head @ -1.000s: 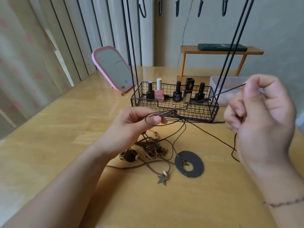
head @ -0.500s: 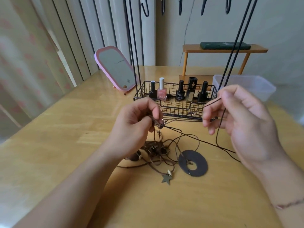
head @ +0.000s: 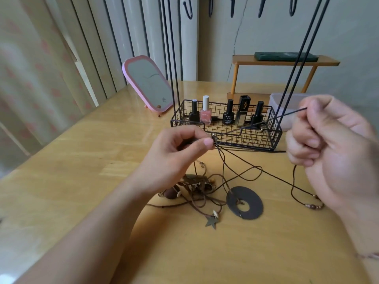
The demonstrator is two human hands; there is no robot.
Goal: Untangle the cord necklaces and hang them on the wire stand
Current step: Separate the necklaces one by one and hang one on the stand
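A tangle of brown cord necklaces [head: 202,186] lies on the wooden table, with a dark ring pendant [head: 245,201] and a star pendant [head: 211,221] beside it. My left hand [head: 180,154] pinches a small clasp on one dark cord above the tangle. My right hand [head: 330,144] grips the same cord [head: 264,122] farther right, so it runs taut between them. The black wire stand [head: 225,124] rises behind, its basket base in front of my hands and its hooks [head: 189,9] along the top edge.
Several nail polish bottles [head: 205,113] stand in the stand's basket. A pink mirror [head: 147,83] leans at the back left. A clear plastic box [head: 287,111] sits behind my right hand, and a small wooden shelf [head: 285,62] at the back right. Beads [head: 313,206] lie lower right.
My right hand has drawn up and to the right, pulling the cord taut. My left hand has lifted slightly and still pinches the clasp.
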